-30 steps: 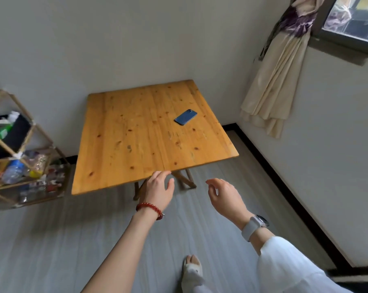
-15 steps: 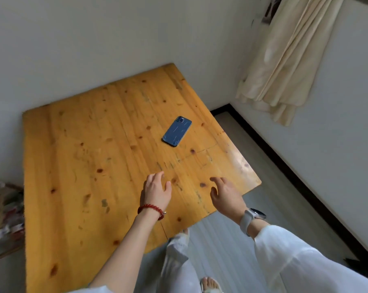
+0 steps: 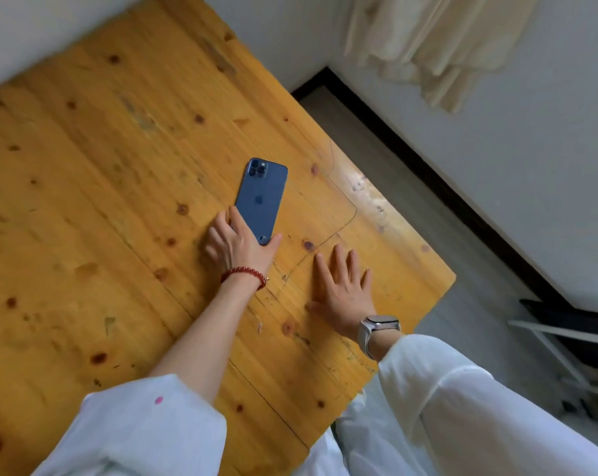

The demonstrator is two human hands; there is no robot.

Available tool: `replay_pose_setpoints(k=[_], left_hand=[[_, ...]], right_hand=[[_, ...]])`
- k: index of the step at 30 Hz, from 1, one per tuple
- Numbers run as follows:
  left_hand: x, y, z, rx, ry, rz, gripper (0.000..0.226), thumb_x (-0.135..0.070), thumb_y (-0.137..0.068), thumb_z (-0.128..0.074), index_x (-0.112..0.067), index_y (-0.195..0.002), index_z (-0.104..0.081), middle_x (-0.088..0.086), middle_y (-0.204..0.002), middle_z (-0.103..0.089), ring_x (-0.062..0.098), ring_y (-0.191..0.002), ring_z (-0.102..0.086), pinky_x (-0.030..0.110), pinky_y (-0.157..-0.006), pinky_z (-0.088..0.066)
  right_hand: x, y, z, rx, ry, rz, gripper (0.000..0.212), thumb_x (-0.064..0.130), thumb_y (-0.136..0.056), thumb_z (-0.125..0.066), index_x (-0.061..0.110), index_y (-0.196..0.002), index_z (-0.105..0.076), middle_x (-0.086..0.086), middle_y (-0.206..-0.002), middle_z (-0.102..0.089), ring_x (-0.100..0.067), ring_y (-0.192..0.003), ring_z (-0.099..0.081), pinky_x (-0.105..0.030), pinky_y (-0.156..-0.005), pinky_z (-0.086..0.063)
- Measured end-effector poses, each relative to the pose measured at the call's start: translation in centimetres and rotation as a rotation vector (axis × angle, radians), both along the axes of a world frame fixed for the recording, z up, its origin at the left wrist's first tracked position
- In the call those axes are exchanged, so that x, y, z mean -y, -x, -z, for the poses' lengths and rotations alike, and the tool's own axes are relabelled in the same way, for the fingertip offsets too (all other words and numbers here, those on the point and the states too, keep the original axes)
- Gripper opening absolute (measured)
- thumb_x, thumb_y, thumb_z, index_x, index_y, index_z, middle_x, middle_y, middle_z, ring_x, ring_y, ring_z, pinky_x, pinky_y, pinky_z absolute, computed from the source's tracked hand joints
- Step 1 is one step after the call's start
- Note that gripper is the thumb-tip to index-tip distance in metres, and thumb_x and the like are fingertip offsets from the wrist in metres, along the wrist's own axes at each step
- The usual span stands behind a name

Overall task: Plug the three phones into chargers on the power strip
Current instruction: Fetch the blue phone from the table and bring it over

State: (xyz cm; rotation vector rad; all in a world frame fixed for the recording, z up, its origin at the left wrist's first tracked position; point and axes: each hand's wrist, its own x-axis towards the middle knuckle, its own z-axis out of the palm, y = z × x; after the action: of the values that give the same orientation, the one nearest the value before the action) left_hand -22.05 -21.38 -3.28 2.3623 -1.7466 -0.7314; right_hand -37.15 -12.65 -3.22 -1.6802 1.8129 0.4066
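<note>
- Your left hand (image 3: 237, 243) is on the near end of the blue phone (image 3: 261, 197), fingers curling over one long edge and thumb at the near corner; it looks like a grip just forming, not a firm hold; the phone lies face down, flat on the wooden table (image 3: 95, 187), towards its right side
- Your right hand (image 3: 345, 290) lies flat on the table, fingers spread, holding nothing
- Risk: the smooth back may slip from a shallow pinch; lift it only once the fingers are under the edge
- No charger, power strip or other phones are in view; you must find them first
</note>
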Motion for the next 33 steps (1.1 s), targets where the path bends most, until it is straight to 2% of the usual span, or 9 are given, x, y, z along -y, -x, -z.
replay_pose_setpoints(k=[3,11,14,17,19,22,26,29,33], left_hand=[[1.4,0.8,1.0,0.048,0.03,0.03,0.1,-0.056,-0.066,-0.068,-0.006,-0.139,-0.022,0.014,-0.144,-0.026,0.034,-0.126,-0.028,0.047,-0.096,-0.028],[2.8,1.2,1.6,0.015,0.08,-0.007,0.082,-0.047,-0.065,-0.07,-0.009,-0.129,-0.037,0.014,-0.129,-0.04,0.034,-0.116,-0.037,0.047,-0.091,-0.034],[1.7,1.2,1.0,-0.046,0.066,0.005,0.08,-0.044,-0.064,-0.071,-0.007,-0.127,-0.038,0.015,-0.127,-0.039,0.034,-0.115,-0.036,0.047,-0.094,-0.036],[-0.6,1.6,-0.2,-0.141,0.05,0.016,0.08,-0.038,-0.064,-0.073,-0.004,-0.128,-0.037,0.016,-0.127,-0.036,0.032,-0.115,-0.032,0.044,-0.094,-0.04],[-2.8,2.2,-1.2,-0.174,0.027,0.044,0.08,-0.035,-0.065,-0.074,-0.005,-0.129,-0.036,0.016,-0.127,-0.034,0.031,-0.116,-0.031,0.041,-0.092,-0.04],[-6.4,4.1,-2.7,-0.227,0.021,0.103,0.079,-0.034,-0.063,-0.075,-0.007,-0.127,-0.038,0.014,-0.124,-0.035,0.029,-0.115,-0.031,0.043,-0.092,-0.045],[-11.7,9.8,-5.6,-0.334,0.072,0.277,0.077,-0.028,-0.058,-0.077,-0.006,-0.124,-0.043,0.014,-0.119,-0.038,0.031,-0.113,-0.033,0.042,-0.099,-0.039],[-15.7,15.5,-7.9,-0.386,0.139,0.508,0.076,-0.027,-0.056,-0.077,-0.005,-0.122,-0.045,0.015,-0.117,-0.041,0.029,-0.11,-0.034,0.038,-0.098,-0.036],[-23.9,24.1,-10.8,-0.453,0.277,0.798,0.074,-0.028,-0.052,-0.077,-0.004,-0.116,-0.049,0.016,-0.107,-0.046,0.02,-0.099,-0.033,0.03,-0.09,-0.037]], right_hand=[[-0.3,-0.1,0.5,-0.011,0.002,-0.003,0.091,0.051,-0.084,-0.051,0.028,-0.144,0.013,-0.01,-0.153,0.025,-0.036,-0.139,0.024,-0.062,-0.111,0.001],[-0.4,0.2,1.1,0.023,-0.004,0.036,0.091,0.05,-0.083,-0.052,0.03,-0.144,0.013,-0.007,-0.153,0.026,-0.034,-0.139,0.026,-0.06,-0.111,0.006],[-0.4,0.6,0.5,0.06,0.016,0.05,0.081,0.035,-0.089,-0.05,0.032,-0.144,0.009,-0.004,-0.155,0.022,-0.03,-0.14,0.024,-0.056,-0.113,0.006],[-0.4,2.0,-0.8,0.175,0.039,0.108,0.061,0.022,-0.093,-0.043,0.025,-0.146,-0.012,-0.002,-0.158,0.005,-0.025,-0.145,0.009,-0.048,-0.119,-0.004],[-1.1,3.2,-1.8,0.285,0.072,0.254,0.048,0.022,-0.094,-0.04,0.014,-0.14,-0.031,-0.008,-0.154,-0.022,-0.026,-0.142,-0.017,-0.039,-0.117,-0.02],[-3.8,5.3,-3.3,0.372,0.106,0.524,0.036,0.018,-0.095,-0.039,0.004,-0.127,-0.049,-0.016,-0.131,-0.054,-0.029,-0.121,-0.049,-0.032,-0.099,-0.037],[-9.8,9.3,-6.4,0.666,0.181,0.979,0.03,0.021,-0.096,-0.04,0.003,-0.107,-0.061,-0.016,-0.106,-0.066,-0.028,-0.101,-0.059,-0.034,-0.084,-0.045],[-14.4,12.9,-9.0,0.913,0.261,1.25,0.021,0.026,-0.095,-0.043,0.015,-0.093,-0.061,-0.007,-0.097,-0.063,-0.018,-0.092,-0.057,-0.027,-0.073,-0.045],[-22.4,19.0,-12.3,1.147,0.479,1.466,0.017,0.022,-0.094,-0.046,0.012,-0.103,-0.057,-0.006,-0.101,-0.063,-0.019,-0.096,-0.06,-0.034,-0.083,-0.05]])
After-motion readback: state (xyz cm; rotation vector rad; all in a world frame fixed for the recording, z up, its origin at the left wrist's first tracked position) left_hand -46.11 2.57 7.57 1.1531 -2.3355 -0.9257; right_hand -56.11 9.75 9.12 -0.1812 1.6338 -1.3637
